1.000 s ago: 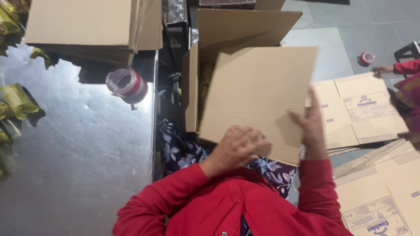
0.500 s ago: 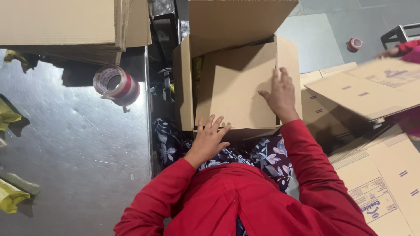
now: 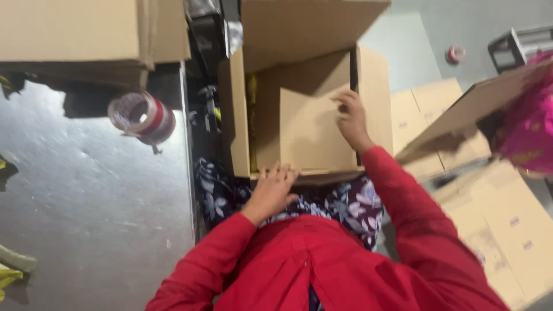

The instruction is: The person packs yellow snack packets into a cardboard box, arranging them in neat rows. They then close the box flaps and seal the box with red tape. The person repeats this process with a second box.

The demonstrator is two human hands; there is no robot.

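An open cardboard box (image 3: 236,109) stands in front of me, its flaps up. A flat cardboard sheet (image 3: 311,135) lies inside it. My right hand (image 3: 350,115) presses on the sheet's upper right part, fingers spread. My left hand (image 3: 273,184) rests flat on the box's near edge, fingers apart, holding nothing. Both arms wear red sleeves.
A roll of tape (image 3: 143,118) sits on the metal table (image 3: 86,219) at the left. Another cardboard box (image 3: 92,31) stands at the table's far end. Flattened cartons (image 3: 507,224) lie on the floor at right, where another person in a pink sleeve (image 3: 524,135) holds a carton.
The cardboard sheet, held up a second ago, has gone down into the box. My right hand pushed it in; my left hand let go and moved to the box's near edge.
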